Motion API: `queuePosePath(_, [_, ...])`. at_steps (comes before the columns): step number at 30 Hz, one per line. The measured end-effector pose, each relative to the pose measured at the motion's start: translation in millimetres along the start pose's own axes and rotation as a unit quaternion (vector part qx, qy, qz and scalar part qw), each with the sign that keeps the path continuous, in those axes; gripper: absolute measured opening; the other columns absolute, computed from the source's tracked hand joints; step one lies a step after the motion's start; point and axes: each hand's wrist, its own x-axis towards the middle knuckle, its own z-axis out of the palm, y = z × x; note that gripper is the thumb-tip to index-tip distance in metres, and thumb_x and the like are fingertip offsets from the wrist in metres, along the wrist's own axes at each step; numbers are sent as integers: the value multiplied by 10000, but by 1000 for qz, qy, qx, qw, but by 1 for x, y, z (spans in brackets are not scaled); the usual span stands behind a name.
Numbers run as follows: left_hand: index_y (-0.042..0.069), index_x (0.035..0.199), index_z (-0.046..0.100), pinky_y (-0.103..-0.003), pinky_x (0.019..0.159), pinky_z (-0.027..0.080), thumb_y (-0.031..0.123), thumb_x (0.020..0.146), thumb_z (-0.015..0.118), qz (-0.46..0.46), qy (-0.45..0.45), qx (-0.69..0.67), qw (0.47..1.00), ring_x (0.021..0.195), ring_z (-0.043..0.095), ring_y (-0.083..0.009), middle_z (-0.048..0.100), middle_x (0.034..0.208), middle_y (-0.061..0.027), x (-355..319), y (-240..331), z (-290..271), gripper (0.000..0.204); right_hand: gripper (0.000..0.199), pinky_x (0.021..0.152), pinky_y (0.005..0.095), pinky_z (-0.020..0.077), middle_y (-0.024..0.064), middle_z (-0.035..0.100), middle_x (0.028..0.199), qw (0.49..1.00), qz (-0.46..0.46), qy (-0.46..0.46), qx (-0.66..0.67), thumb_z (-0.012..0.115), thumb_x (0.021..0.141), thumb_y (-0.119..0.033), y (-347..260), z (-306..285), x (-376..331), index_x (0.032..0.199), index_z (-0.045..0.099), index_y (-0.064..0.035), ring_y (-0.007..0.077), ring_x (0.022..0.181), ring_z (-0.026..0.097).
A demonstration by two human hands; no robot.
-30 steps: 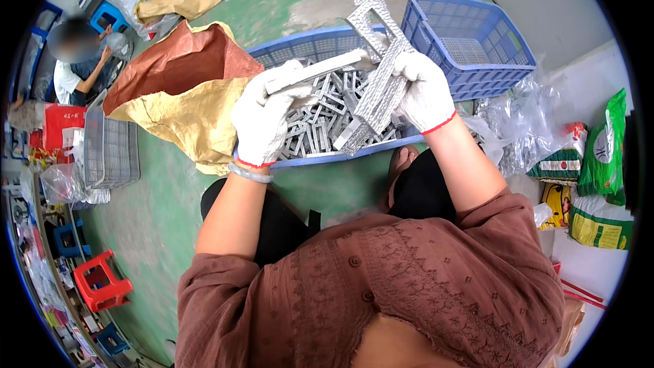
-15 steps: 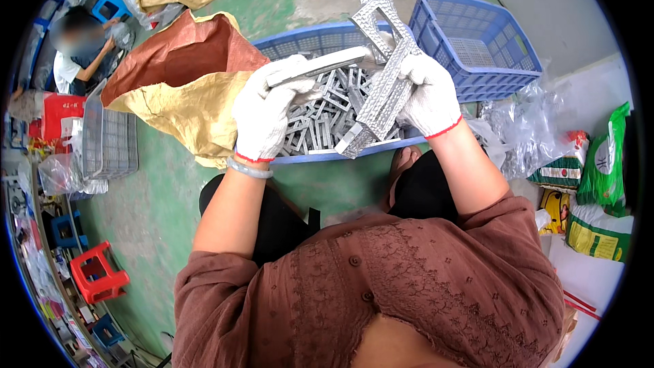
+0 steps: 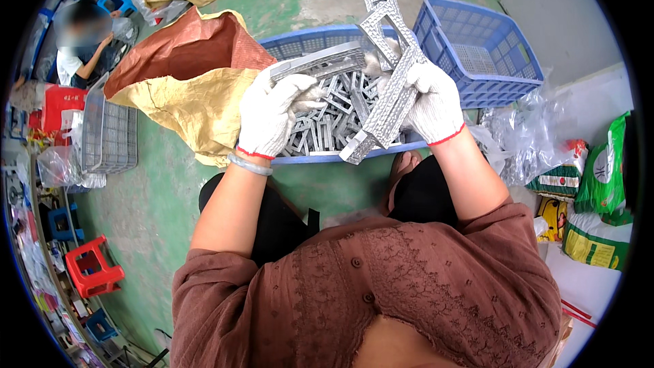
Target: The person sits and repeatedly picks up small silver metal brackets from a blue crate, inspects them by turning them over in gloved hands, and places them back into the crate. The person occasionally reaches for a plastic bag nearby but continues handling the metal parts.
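White knitted gloves with red cuffs cover both my hands. My left hand is closed on one end of a grey metal frame, held nearly level with its narrow side showing. In my right hand are a few grey metal frames with a dimpled surface, bunched together and slanting; another frame sticks out above them at an angle. Both hands are over a long blue crate holding many loose grey metal frames. The frames in my right hand hide part of that pile.
A yellow woven sack with a reddish inside gapes left of the crate. Another blue crate stands at the far right, near clear plastic bags. Leftward are a grey crate, a red stool and a seated person.
The frame in my left hand has turned, showing more of its slotted side. The frames in my right hand have shifted slightly right and down in view.
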Motion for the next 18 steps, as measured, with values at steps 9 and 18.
queuePosePath(9, [-58,1183,596,-284,658,584,87,949,608,-17,6,22,1000,765,690,-179,675,952,-102,-3,7,6,275,637,913,418,529,270,646,1131,998,1,41,-54,466,705,-23,2,0,2,1323,477,129,336,1046,639])
queuePosePath(18, [-50,1208,577,-304,693,586,81,952,608,-36,-21,-33,999,808,692,-200,667,1002,-119,-1,9,3,289,596,836,448,562,246,659,1033,995,0,90,-29,467,698,-20,6,-3,6,1275,520,120,325,932,650])
